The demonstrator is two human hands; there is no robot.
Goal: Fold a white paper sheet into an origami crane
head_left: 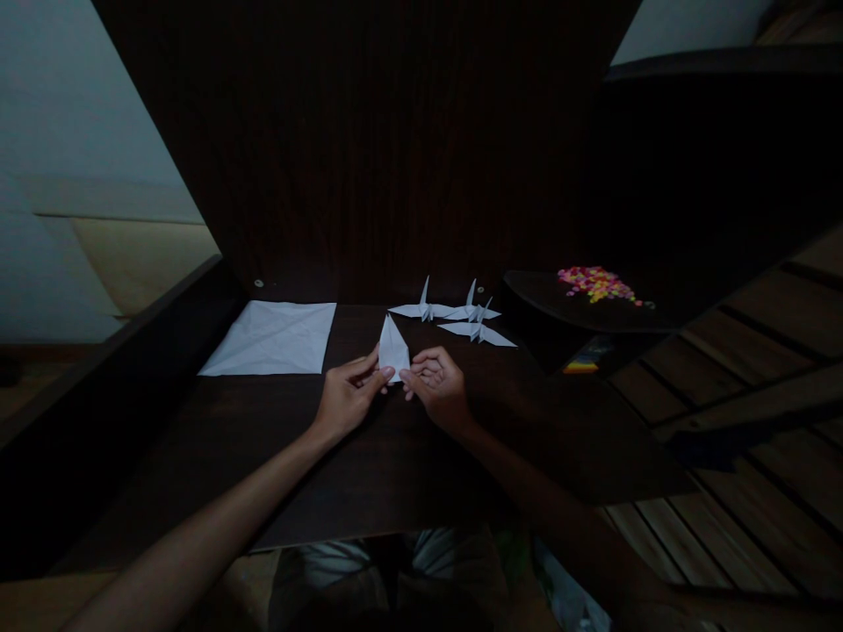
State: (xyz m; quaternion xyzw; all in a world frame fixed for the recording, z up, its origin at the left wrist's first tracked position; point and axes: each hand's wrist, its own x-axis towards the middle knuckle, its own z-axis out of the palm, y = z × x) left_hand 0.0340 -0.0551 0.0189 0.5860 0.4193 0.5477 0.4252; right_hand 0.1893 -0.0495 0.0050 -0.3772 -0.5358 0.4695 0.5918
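Note:
A small piece of white folded paper (393,345), kite-shaped with its point facing away from me, is held just above the dark desk. My left hand (351,387) grips its lower left side, thumb on top. On the lower right edge, my right hand (440,386) pinches the same paper between thumb and curled fingers. Beyond my hands stand three white paper cranes (479,331) with wings spread, close together near the back panel. To the left lies a creased white paper sheet (280,341), flat on the desk.
A dark desk surface (277,465) spreads under my arms, with a raised side board (111,377) at left and a tall back panel (369,158). At right, a small rounded shelf (540,294) bears a pile of colourful little pieces (599,284). Wooden slats (744,491) lie farther right.

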